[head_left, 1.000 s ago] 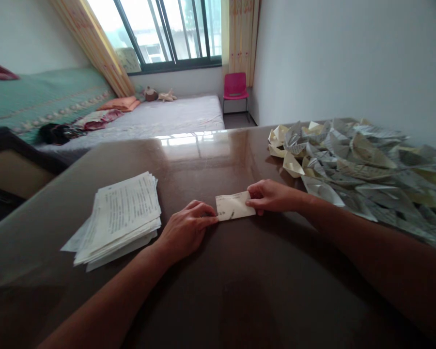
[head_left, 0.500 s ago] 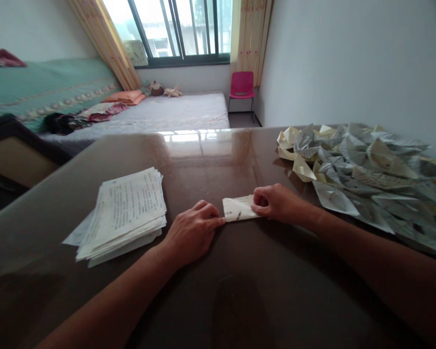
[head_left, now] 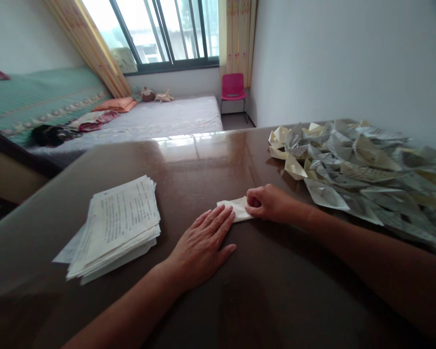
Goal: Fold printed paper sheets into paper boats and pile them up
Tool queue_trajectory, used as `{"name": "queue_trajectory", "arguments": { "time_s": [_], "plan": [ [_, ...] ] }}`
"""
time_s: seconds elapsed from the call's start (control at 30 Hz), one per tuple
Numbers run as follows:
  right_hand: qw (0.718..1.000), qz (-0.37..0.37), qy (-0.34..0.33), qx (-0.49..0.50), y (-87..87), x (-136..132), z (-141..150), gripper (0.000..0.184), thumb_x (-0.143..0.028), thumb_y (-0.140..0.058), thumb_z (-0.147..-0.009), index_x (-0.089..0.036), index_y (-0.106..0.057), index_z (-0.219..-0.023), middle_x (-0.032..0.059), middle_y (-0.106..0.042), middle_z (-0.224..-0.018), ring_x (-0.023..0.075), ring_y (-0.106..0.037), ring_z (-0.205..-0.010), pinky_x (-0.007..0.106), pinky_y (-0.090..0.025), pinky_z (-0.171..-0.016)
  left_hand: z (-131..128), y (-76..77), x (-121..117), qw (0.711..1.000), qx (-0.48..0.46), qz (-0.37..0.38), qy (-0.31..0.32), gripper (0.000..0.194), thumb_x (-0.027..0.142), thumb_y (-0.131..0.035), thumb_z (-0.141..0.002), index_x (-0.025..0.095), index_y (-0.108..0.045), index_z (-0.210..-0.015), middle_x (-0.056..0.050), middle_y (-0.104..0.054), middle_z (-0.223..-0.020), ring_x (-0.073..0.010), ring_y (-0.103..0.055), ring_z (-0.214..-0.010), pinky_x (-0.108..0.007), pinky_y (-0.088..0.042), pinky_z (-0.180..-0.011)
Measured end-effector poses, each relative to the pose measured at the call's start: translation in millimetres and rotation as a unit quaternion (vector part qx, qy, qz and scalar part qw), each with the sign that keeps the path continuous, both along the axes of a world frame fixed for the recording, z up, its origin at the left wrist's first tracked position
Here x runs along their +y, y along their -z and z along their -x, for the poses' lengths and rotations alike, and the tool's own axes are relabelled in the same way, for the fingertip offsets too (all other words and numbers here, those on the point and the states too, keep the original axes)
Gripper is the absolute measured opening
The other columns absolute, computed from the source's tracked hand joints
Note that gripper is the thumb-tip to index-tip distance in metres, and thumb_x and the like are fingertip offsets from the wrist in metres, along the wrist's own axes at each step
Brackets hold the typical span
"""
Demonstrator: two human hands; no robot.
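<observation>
A small folded sheet of printed paper [head_left: 240, 212] lies flat on the brown glossy table [head_left: 199, 179] in front of me. My left hand [head_left: 205, 245] is open, its fingers stretched out and their tips resting on the left part of the paper; the thumb points out over the tabletop. With curled fingers, my right hand [head_left: 267, 203] pinches the paper's right end. Part of the paper is hidden under both hands.
Left of my hands lies a stack of printed sheets [head_left: 118, 223]. Many folded paper boats [head_left: 349, 169] are heaped at the right, near the wall. Beyond the table are a bed [head_left: 170, 116], a pink chair [head_left: 233, 87] and a window.
My left hand has gone from curled fingers at the paper's left edge to flat, outstretched fingers on top of it. My right hand keeps its pinch. The view has turned slightly right.
</observation>
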State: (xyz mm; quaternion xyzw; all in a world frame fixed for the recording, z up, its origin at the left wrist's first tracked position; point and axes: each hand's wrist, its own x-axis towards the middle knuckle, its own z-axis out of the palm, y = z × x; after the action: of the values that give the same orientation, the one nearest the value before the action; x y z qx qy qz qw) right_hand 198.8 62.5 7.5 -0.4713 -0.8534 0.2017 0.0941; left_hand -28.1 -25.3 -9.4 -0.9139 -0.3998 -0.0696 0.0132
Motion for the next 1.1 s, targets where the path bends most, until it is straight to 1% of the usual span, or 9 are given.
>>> {"name": "queue_trajectory", "arguments": {
  "time_s": [0.13, 0.37, 0.6, 0.73, 0.8, 0.87, 0.9, 0.97, 1.1],
  "plan": [
    [1.000, 0.029, -0.006, 0.008, -0.9, 2.1, -0.9, 0.013, -0.028, -0.058, -0.078, -0.016, -0.063, -0.074, 0.0000, -0.066, -0.061, 0.0092, -0.056, -0.051, 0.020, -0.031, -0.050, 1.9, 2.3, -1.2, 0.999, 0.020, 0.031, -0.020, 0.064, 0.051, -0.034, -0.096, 0.018, -0.021, -0.149, -0.006, -0.024, -0.156, -0.0194, -0.019, -0.144, -0.037, -0.022, -0.117],
    [0.999, 0.046, -0.003, -0.001, -7.1, 2.5, -1.3, 0.014, -0.026, -0.057, -0.079, -0.016, -0.064, -0.076, 0.0003, -0.067, -0.060, 0.0098, -0.058, -0.052, 0.020, -0.032, -0.050, 3.7, 2.7, -0.4, 0.999, 0.033, 0.030, -0.018, 0.064, 0.053, -0.031, -0.096, 0.020, -0.018, -0.150, -0.006, -0.021, -0.156, -0.0191, -0.018, -0.144, -0.037, -0.018, -0.117],
    [0.998, 0.031, -0.011, -0.051, -11.9, 1.2, 0.0, 0.015, -0.028, -0.056, -0.083, -0.016, -0.065, -0.080, 0.0024, -0.069, -0.068, 0.0111, -0.060, -0.058, 0.020, -0.033, -0.053, 4.0, -2.8, 1.4, 0.999, 0.038, 0.024, -0.003, 0.060, 0.051, -0.034, -0.096, 0.022, -0.027, -0.148, -0.007, -0.027, -0.154, -0.0226, -0.024, -0.143, -0.043, -0.022, -0.114],
    [0.989, -0.069, -0.005, -0.128, -23.8, -10.2, -0.4, 0.025, -0.036, -0.056, -0.087, -0.015, -0.062, -0.099, 0.0082, -0.069, -0.088, 0.0163, -0.063, -0.072, 0.023, -0.037, -0.058, 2.0, -6.4, 1.4, 0.999, 0.035, 0.021, -0.001, 0.059, 0.049, -0.035, -0.096, 0.022, -0.029, -0.147, -0.008, -0.030, -0.153, -0.0233, -0.026, -0.142, -0.043, -0.024, -0.113],
    [0.978, -0.141, -0.066, -0.140, -28.7, -23.5, 2.8, 0.024, -0.031, -0.051, -0.091, -0.016, -0.060, -0.108, 0.0103, -0.066, -0.102, 0.0187, -0.062, -0.085, 0.026, -0.041, -0.065, 1.1, -6.9, 1.4, 0.999, 0.034, 0.019, 0.000, 0.058, 0.048, -0.036, -0.096, 0.022, -0.029, -0.147, -0.007, -0.031, -0.153, -0.0229, -0.027, -0.142, -0.043, -0.024, -0.113],
    [0.958, -0.174, -0.173, -0.149, -29.5, -40.4, 8.4, 0.023, -0.023, -0.047, -0.093, -0.017, -0.061, -0.110, 0.0105, -0.063, -0.109, 0.0207, -0.058, -0.099, 0.028, -0.043, -0.073, 0.7, -6.3, 1.5, 0.999, 0.033, 0.017, -0.001, 0.058, 0.048, -0.036, -0.096, 0.022, -0.029, -0.147, -0.007, -0.033, -0.152, -0.0228, -0.027, -0.141, -0.043, -0.023, -0.113],
    [0.950, -0.188, -0.190, -0.162, -28.4, -49.1, 11.7, 0.025, -0.020, -0.047, -0.093, -0.014, -0.060, -0.113, 0.0126, -0.063, -0.111, 0.0227, -0.056, -0.103, 0.031, -0.044, -0.076, 0.7, -5.7, 1.6, 0.999, 0.033, 0.016, -0.001, 0.058, 0.048, -0.037, -0.096, 0.022, -0.030, -0.147, -0.007, -0.034, -0.152, -0.0228, -0.028, -0.141, -0.043, -0.023, -0.113],
    [0.940, -0.205, -0.182, -0.201, -24.7, -64.7, 17.6, 0.028, -0.015, -0.047, -0.091, -0.010, -0.061, -0.114, 0.0159, -0.062, -0.112, 0.0257, -0.054, -0.105, 0.035, -0.045, -0.076, 1.1, -4.5, 1.6, 0.999, 0.032, 0.011, -0.001, 0.057, 0.048, -0.037, -0.096, 0.021, -0.031, -0.146, -0.007, -0.034, -0.151, -0.0229, -0.028, -0.141, -0.043, -0.024, -0.113],
    [0.928, -0.203, -0.165, -0.265, -20.3, -80.5, 23.1, 0.026, -0.011, -0.046, -0.088, -0.011, -0.067, -0.103, 0.0173, -0.061, -0.112, 0.0297, -0.053, -0.103, 0.041, -0.046, -0.074, 4.2, -5.7, 0.1, 0.999, 0.041, -0.007, -0.001, 0.054, 0.046, -0.039, -0.095, 0.021, -0.037, -0.143, -0.008, -0.038, -0.149, -0.0243, -0.032, -0.139, -0.045, -0.026, -0.112]
  ]
}}
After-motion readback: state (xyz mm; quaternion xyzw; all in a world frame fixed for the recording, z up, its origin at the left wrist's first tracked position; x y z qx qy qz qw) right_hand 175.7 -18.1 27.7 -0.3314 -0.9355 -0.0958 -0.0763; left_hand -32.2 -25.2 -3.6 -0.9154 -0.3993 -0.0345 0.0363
